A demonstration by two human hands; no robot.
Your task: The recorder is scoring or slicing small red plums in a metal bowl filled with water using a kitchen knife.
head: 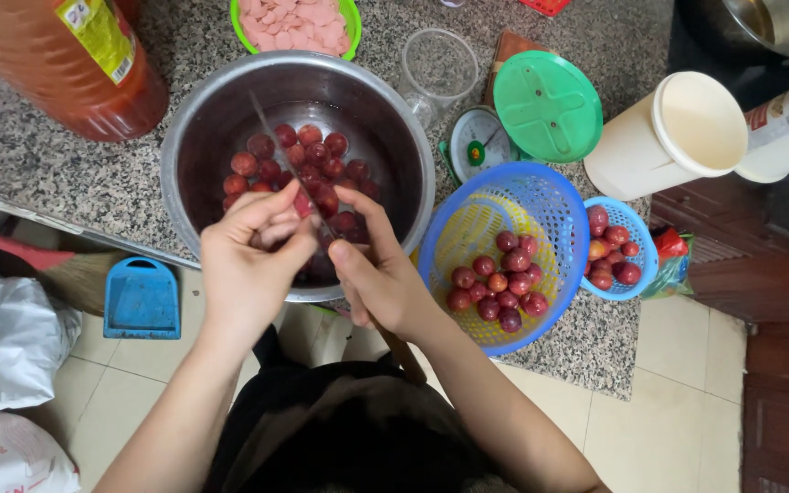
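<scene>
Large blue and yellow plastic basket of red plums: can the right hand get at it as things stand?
Probably yes: the basket sits beside the right hand, open-topped, nothing between, but that hand's grip is on a knife.

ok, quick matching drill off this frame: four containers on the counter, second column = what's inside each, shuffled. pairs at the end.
Containers:
1. metal bowl
2. large blue basket
3. green bowl
4. clear cup

Contents:
A. pale pink slices
B. nothing
C. red fruit in a yellow inner basket
D. red fruit under both hands and a knife

Pairs: 1-D, 2-C, 3-A, 4-B
</scene>
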